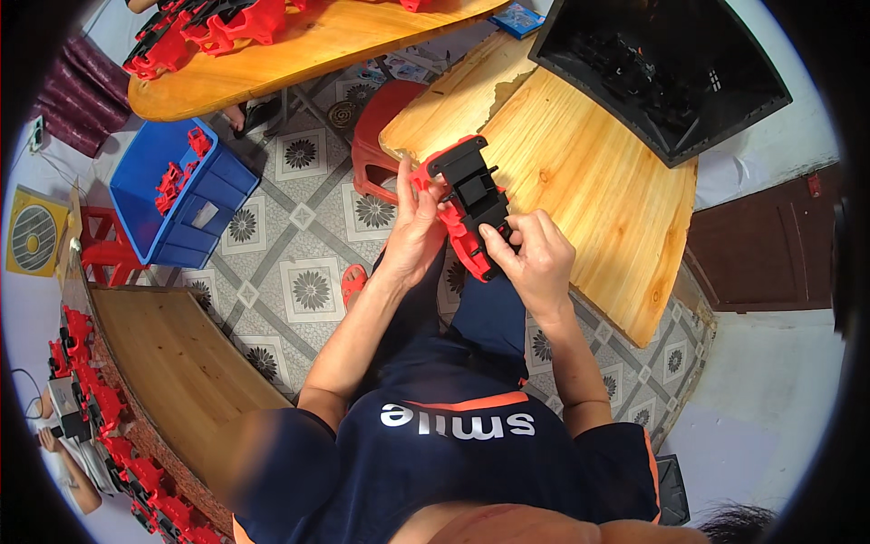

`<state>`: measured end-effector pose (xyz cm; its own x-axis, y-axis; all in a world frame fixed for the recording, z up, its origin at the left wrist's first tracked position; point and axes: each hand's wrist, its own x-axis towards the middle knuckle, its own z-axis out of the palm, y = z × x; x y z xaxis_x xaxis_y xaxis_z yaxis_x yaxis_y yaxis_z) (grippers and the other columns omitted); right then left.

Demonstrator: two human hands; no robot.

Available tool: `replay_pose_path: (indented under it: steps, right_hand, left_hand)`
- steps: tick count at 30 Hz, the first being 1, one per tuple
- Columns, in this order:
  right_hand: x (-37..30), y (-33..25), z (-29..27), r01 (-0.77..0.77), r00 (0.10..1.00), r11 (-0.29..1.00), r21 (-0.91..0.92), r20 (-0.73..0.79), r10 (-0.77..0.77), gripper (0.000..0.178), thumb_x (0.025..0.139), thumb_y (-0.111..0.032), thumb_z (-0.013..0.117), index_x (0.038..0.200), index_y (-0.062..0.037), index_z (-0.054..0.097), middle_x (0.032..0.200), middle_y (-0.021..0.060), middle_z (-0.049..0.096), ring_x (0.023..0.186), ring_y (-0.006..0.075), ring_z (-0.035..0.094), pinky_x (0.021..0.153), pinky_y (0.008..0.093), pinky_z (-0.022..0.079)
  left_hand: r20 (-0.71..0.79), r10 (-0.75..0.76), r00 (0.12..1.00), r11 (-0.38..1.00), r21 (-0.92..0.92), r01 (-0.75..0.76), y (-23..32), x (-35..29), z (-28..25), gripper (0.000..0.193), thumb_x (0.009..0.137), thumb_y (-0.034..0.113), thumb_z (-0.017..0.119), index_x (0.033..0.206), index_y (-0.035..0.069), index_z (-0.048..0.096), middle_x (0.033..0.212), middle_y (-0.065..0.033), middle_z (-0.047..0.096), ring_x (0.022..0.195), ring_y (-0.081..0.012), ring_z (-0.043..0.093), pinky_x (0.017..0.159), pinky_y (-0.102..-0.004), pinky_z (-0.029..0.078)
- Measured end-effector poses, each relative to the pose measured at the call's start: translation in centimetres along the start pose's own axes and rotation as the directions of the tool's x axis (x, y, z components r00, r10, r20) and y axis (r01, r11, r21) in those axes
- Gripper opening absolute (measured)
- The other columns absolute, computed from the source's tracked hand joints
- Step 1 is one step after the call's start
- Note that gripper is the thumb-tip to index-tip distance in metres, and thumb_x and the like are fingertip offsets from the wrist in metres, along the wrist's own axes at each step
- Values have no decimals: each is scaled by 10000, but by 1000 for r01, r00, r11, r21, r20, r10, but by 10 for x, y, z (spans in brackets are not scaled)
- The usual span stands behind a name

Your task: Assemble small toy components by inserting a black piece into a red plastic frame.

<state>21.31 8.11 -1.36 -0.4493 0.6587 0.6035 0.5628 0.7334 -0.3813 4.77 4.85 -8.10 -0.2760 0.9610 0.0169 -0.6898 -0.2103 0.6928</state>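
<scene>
In front of my lap is a red and black plastic assembly (469,204), a long piece with a black frame over a red shell. It is tilted, its far end toward the upper left. My left hand (417,222) grips its red left side, with the index finger stretched upward. My right hand (535,254) is closed at the near right end of the black frame, thumb on top. What lies under the right fingertips is hidden. The assembly hangs just over the near left edge of a wooden table (598,190).
A black bin (652,136) with dark parts stands on the wooden table. A red stool (376,136) is beside it. A blue crate (204,222) holds red pieces. More red and black assemblies (227,23) lie on another table (362,45) and along the left shelf (104,403). Another person's hand (50,442) shows there.
</scene>
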Motion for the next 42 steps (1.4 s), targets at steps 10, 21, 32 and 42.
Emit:
replay_pose_path:
  steps: [10, 21, 32, 42]
  right_hand:
    - [46, 15, 41, -347, 938, 577, 739, 257, 234, 350, 871, -241, 729, 1077, 31, 652, 987, 150, 651, 897, 266, 646, 790, 339, 515]
    - [77, -7, 25, -196, 976, 594, 781, 215, 39, 672, 876, -300, 736, 1372, 60, 462, 1321, 166, 563, 1183, 215, 559, 1037, 328, 409]
    - [264, -36, 89, -178, 978, 795, 579, 14, 208, 483, 751, -427, 774, 925, 0, 630, 894, 217, 694, 875, 343, 679, 794, 415, 509]
    - [285, 20, 114, -166, 863, 746, 645, -270, 426, 697, 907, -593, 577, 1185, 43, 516, 1296, 303, 519, 1198, 380, 529, 977, 421, 423]
  left_hand:
    - [36, 40, 999, 996, 76, -43, 12, -4, 24, 871, 910, 259, 687, 1537, 129, 97, 1373, -149, 426, 1277, -243, 452, 1075, -394, 387]
    - [-159, 494, 855, 869, 123, -480, 84, 29, 53, 490, 987, 253, 554, 1359, 53, 305, 1317, -120, 465, 1197, -178, 488, 1027, -349, 415]
    - [78, 915, 396, -29, 991, -129, 139, 134, 27, 802, 913, 501, 615, 1550, 209, 225, 1570, -234, 29, 1424, -452, 125, 1117, -579, 172]
    - [462, 802, 379, -352, 878, -325, 148, 171, 19, 760, 803, 322, 784, 1452, 180, 416, 1521, -235, 223, 1358, -502, 251, 1092, -586, 288]
